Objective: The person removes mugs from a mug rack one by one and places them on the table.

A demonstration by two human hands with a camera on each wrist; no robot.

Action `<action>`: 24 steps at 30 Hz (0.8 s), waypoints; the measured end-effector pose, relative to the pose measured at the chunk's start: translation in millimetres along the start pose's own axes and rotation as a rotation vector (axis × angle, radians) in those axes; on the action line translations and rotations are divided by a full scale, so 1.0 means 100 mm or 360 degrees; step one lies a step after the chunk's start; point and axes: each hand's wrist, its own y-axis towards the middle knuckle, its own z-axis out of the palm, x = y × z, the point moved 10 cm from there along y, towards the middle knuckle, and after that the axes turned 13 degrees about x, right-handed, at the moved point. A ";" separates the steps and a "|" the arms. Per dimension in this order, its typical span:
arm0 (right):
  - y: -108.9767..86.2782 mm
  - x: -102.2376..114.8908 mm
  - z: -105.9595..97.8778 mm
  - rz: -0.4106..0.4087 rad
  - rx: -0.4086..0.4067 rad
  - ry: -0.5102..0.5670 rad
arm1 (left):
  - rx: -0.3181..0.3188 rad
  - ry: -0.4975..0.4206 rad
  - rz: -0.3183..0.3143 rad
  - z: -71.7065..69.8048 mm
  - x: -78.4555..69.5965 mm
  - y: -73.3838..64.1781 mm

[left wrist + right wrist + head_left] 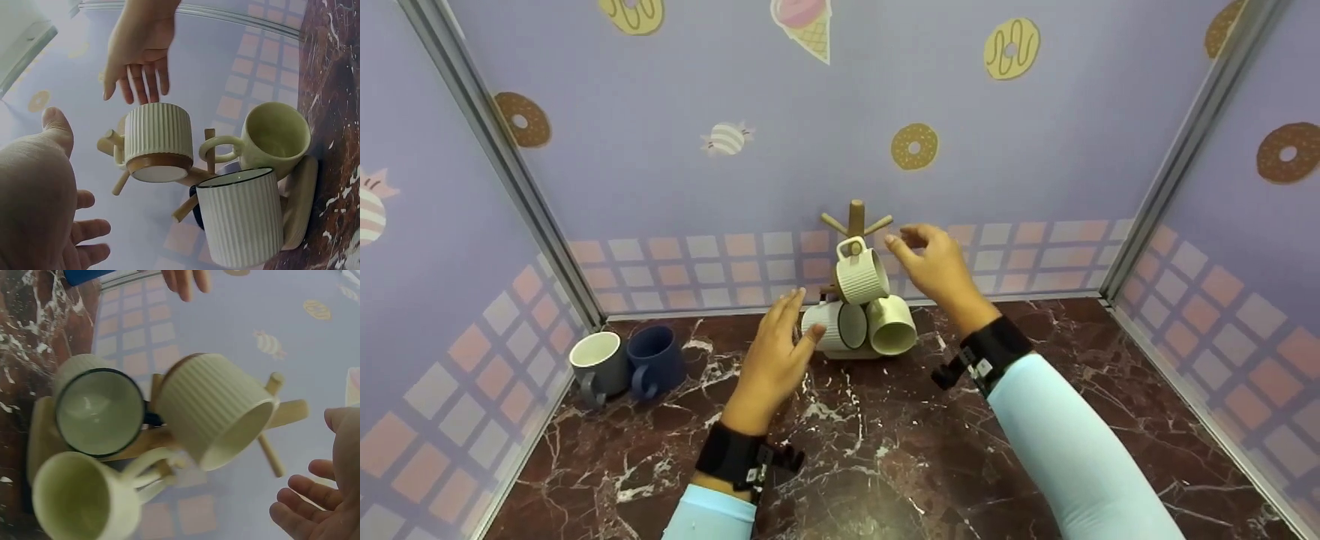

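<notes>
A wooden mug tree [856, 214] stands by the back wall with three mugs on it. A ribbed cream mug [861, 277] with a brown band around its base, seen in the left wrist view, hangs highest by its handle. Below it are a ribbed white mug [242, 219] with a dark rim and a pale yellow-green mug [79, 500]. My left hand [776, 352] is held beside the white mug, fingers extended and holding nothing. To the right of the cream mug, my right hand [937, 270] hovers apart from it, its fingers loosely bent around nothing.
On the left of the dark marbled tabletop [840, 487], a grey mug [604, 367] and a navy mug [655, 356] stand upright side by side. Patterned purple panels [810, 172] enclose the back and both sides. Two upper pegs [879, 224] of the tree are bare.
</notes>
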 end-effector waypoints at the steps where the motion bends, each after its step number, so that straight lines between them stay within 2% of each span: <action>1: -0.02 -0.06 0.04 0.0016 0.0024 0.0028 | -0.0006 -0.0042 0.0018 0.01 -0.01 0.04; 3: -0.06 -0.15 0.13 0.0027 0.0064 0.0083 | -0.0010 -0.0160 0.0052 0.04 -0.03 0.11; 7: -0.09 -0.26 0.30 0.0022 0.0156 0.0171 | -0.0014 -0.0522 0.0162 0.10 -0.06 0.26; 10: -0.11 -0.30 0.40 0.0050 0.0199 0.0171 | -0.0015 -0.0698 0.0181 0.13 -0.07 0.38; 13: -0.11 -0.33 0.48 0.0078 0.0207 0.0158 | -0.0015 -0.0706 0.0108 0.16 -0.05 0.46; 18: -0.08 -0.32 0.56 0.0049 0.0209 0.0218 | 0.0032 -0.0768 -0.0005 0.25 -0.03 0.57; 24: -0.05 -0.36 0.66 0.0063 0.0243 0.0298 | 0.0033 -0.0868 0.0022 0.32 -0.04 0.62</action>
